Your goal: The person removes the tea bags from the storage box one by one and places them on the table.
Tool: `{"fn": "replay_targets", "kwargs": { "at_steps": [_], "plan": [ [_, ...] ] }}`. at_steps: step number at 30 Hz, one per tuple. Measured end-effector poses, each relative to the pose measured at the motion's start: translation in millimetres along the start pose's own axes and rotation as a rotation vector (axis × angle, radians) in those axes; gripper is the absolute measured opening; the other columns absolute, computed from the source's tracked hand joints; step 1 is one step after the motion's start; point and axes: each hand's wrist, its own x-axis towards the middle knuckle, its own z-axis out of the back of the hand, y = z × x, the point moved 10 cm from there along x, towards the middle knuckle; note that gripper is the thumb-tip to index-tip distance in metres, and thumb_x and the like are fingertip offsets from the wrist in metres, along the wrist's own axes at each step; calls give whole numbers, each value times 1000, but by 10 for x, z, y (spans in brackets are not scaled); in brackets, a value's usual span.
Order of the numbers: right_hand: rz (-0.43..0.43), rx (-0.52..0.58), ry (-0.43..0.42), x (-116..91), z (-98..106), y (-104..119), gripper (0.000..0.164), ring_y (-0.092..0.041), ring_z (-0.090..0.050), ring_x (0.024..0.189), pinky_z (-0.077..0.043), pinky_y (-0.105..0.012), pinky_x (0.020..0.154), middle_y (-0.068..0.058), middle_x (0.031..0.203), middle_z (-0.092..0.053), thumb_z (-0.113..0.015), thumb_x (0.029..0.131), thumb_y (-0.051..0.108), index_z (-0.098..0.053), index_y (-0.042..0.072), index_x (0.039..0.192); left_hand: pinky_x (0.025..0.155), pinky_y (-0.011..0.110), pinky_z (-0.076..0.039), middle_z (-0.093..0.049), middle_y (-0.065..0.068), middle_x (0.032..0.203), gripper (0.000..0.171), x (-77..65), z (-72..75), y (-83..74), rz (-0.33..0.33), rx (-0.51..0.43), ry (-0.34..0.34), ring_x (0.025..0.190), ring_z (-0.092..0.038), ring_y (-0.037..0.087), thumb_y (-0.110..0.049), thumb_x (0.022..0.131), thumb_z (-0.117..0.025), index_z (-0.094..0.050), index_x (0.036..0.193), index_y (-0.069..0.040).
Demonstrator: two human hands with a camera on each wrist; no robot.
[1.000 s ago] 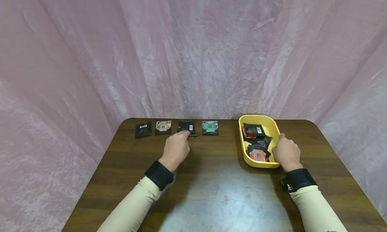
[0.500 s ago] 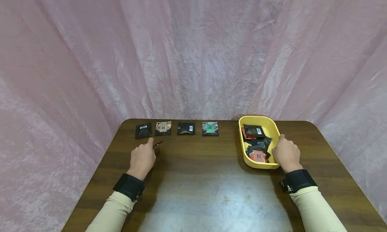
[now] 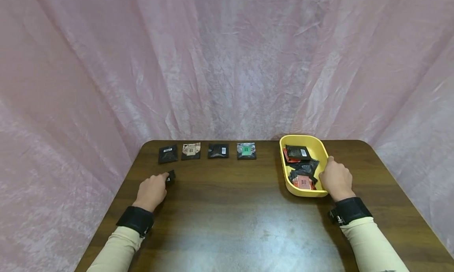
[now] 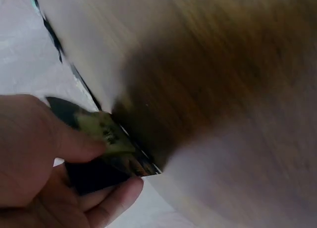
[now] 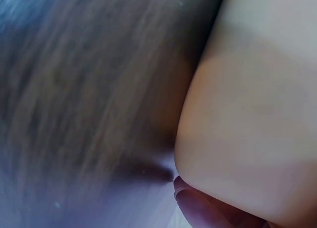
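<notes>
My left hand (image 3: 151,191) pinches a small flat packet (image 3: 171,177) at the table's left side, in front of the leftmost packet (image 3: 168,154) of a row. Up close in the left wrist view, the pinched packet (image 4: 106,134) is dark with a yellowish label. My thumb (image 4: 79,146) lies across its front and fingers are behind it. My right hand (image 3: 336,180) grips the right rim of a yellow basket (image 3: 320,146). Inside lie several packets, among them a black one (image 3: 298,152) with a white barcode and one with a pink label (image 3: 304,182).
Along the back edge of the brown wooden table (image 3: 248,209), the row continues with a beige-labelled packet (image 3: 191,150), a black packet (image 3: 218,150) with a barcode and a green-labelled packet (image 3: 246,150). Behind the table hangs a pink curtain (image 3: 227,67).
My left hand has moved left and closer to me, carrying the pinched packet from in front of the row's black barcoded packet to the left side. The right hand and basket have stayed in place.
</notes>
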Motion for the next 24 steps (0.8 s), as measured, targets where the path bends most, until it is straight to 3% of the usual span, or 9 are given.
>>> {"fn": "replay_targets", "kwargs": {
  "at_steps": [7,13,19,24],
  "plan": [
    [3,4,5,-3,2,-4,60,-51,-67,83,-53,-58,68,-41,106,-67,-60,93,12,-45,-16,144,85,61,-61,-68,38,129,56,111,-79,-5,-69,-42,75,104,-73,53,4,85,-73,-57,139,6],
    [-19,-4,18,8,-14,-11,62,-48,-67,82,-54,-56,69,-40,107,-68,-61,94,12,-43,-16,147,113,72,-44,-45,46,153,66,281,-213,140,-71,-159,169,143,-47,62,5,85,-59,-42,149,9],
    [-4,5,7,-1,10,10,62,-50,-67,84,-54,-58,70,-42,109,-67,-61,94,12,-44,-17,146,122,76,-31,-27,48,162,66,293,-239,194,-62,-243,221,154,-28,64,5,88,-53,-38,152,9],
    [16,9,-14,-1,26,11,62,-51,-68,82,-53,-58,66,-42,106,-68,-60,93,11,-45,-18,144,123,74,-30,-22,46,166,67,279,-284,212,-63,-261,232,156,-23,63,5,90,-50,-37,156,8]
  ]
}}
